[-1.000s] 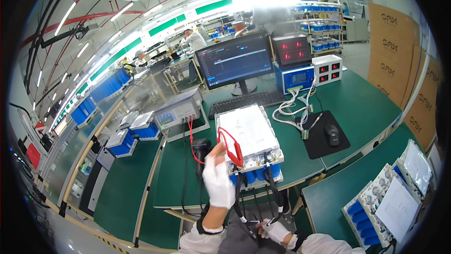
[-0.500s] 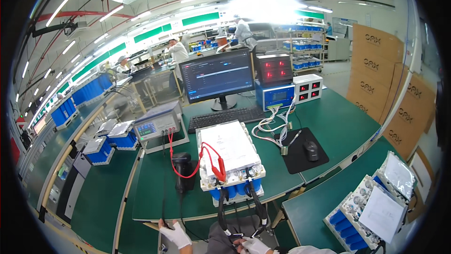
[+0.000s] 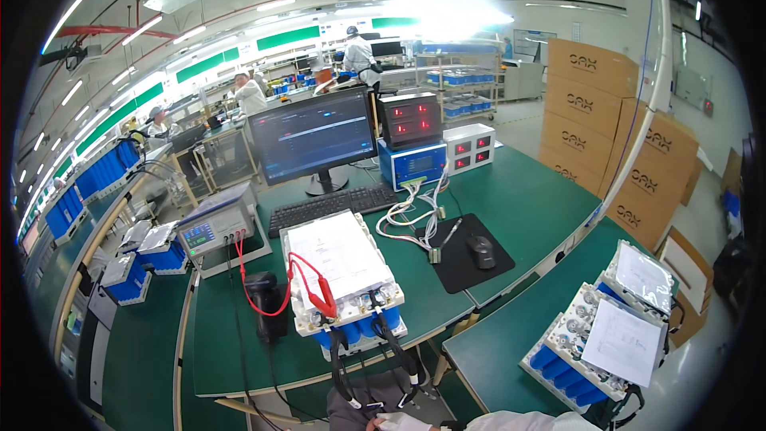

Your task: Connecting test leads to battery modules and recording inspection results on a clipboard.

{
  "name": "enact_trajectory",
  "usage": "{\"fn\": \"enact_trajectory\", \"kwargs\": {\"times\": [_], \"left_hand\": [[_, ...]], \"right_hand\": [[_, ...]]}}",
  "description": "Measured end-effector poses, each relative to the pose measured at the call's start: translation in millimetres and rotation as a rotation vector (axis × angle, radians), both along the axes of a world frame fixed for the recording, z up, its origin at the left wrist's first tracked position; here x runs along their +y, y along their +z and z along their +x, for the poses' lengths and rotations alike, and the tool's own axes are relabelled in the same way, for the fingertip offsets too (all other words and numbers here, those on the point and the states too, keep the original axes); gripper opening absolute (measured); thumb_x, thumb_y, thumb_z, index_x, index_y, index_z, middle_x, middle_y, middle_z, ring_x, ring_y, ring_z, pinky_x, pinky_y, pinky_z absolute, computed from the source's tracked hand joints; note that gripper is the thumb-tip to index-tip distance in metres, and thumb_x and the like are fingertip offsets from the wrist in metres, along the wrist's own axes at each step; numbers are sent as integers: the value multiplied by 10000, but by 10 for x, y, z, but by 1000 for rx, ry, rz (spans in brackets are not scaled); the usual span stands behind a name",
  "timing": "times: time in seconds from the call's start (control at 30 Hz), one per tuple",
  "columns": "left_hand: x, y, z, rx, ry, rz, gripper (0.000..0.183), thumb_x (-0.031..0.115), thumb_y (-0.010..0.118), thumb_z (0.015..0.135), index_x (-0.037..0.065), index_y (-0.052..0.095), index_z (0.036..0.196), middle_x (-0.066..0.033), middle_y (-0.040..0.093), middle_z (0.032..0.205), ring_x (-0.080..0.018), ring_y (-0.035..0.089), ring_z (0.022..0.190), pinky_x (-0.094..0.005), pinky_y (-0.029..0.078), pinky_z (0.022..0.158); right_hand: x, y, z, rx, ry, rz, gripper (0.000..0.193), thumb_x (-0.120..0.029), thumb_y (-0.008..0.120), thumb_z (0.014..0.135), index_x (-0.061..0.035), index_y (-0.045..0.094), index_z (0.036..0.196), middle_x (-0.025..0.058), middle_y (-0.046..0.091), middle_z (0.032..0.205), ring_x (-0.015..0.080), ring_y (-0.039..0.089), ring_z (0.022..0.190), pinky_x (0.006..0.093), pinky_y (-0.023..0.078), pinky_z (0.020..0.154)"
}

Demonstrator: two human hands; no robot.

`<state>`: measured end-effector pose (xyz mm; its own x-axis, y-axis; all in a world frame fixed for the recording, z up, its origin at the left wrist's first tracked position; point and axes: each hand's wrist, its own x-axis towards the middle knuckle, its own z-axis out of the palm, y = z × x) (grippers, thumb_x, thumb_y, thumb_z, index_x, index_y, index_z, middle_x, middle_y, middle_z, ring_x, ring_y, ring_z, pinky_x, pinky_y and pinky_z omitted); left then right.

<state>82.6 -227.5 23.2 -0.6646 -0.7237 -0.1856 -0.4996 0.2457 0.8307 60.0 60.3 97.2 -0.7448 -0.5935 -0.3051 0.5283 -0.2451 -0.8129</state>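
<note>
A blue battery pack (image 3: 335, 338) with white end plates stands on the green bench in front of me, a printed sheet (image 3: 339, 251) on its top. A red clip (image 3: 323, 299) grips its near edge, its red lead (image 3: 254, 303) running to the tester (image 3: 219, 228). Thick black cables (image 3: 403, 355) hang from the pack's front toward my lap. Just below their connector ends is my right hand (image 3: 396, 422), white-gloved with bare fingertips, its fingers curled. The lower edge cuts it off, hiding anything held. My left hand is out of view.
A barcode scanner (image 3: 262, 307) stands left of the pack. Behind are a keyboard (image 3: 335, 206), monitor (image 3: 313, 137), meters (image 3: 411, 122) and loose white wiring (image 3: 399, 228). A mouse (image 3: 480, 251) lies right. Another pack (image 3: 562, 375) occupies the right bench; cartons (image 3: 586, 116) stand beyond.
The whole view has swung right, so the bench things sit further left. My left hand, earlier beside the black lead at the bench's front edge, has left the picture. My right hand stays near the cable ends.
</note>
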Motion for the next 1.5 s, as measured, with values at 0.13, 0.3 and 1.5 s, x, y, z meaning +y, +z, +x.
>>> {"fn": "enact_trajectory", "kwargs": {"times": [0.13,0.3,1.5], "left_hand": [[243,154,67,50,225,640,266,197,546,897,-11,562,1061,-176,607,1044,-236,567,1002,-379,463,848],[751,620,-143,301,-35,860,269,184,566,900,18,545,1110,-95,569,931,-193,543,873,-350,457,788],[1023,573,35,412,-212,943,402,229,448,986,-69,431,1254,-154,627,1028,-217,597,912,-329,460,829]], "right_hand": [[13,92,-12,-22,78,-13,286,-289,380,1007,-56,546,989,-43,378,534,65,326,411,223,250,377],[49,56,-11,6,162,-26,259,-287,402,993,-65,536,995,-25,437,554,68,384,423,221,277,384],[130,-117,-157,114,-506,113,100,-113,475,929,-43,507,993,55,573,767,109,509,629,221,402,556]]}}
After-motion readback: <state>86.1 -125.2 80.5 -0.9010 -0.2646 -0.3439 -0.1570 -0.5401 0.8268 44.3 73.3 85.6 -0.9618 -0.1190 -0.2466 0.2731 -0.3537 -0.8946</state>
